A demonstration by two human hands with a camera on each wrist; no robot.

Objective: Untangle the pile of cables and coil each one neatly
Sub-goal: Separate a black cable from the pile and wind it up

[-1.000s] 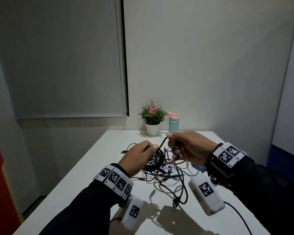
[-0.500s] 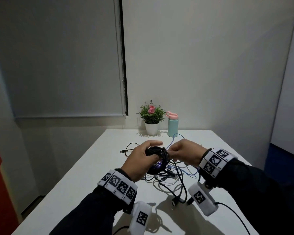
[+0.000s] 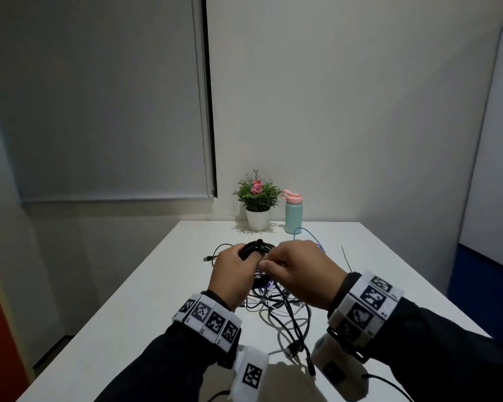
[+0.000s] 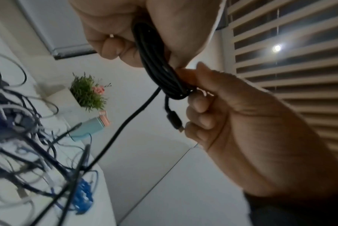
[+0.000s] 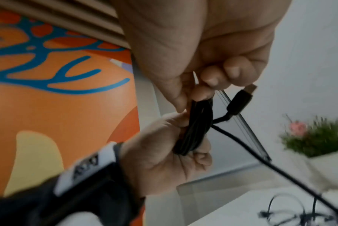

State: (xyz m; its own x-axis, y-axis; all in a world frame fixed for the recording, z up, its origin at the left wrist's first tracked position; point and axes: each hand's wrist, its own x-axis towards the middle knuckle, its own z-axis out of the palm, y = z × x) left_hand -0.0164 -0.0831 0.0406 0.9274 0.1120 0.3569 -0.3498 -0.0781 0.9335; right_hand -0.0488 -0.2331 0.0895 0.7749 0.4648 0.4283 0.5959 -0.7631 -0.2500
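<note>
Black coil gripped by both hands — pile partly hidden

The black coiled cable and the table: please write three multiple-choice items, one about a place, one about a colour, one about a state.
1. Where does the teal bottle with pink lid stand?
A. right of the potted green plant
B. left of it
C. on the floor

2. What colour is the coiled cable in the hands?
A. white
B. black
C. blue

3. How is that coil held?
A. lying free on the white table
B. by one hand only
C. by left hand and right hand together

Key: A, the head view shows it; B, both wrist views; C, both hands pinch it.
</note>
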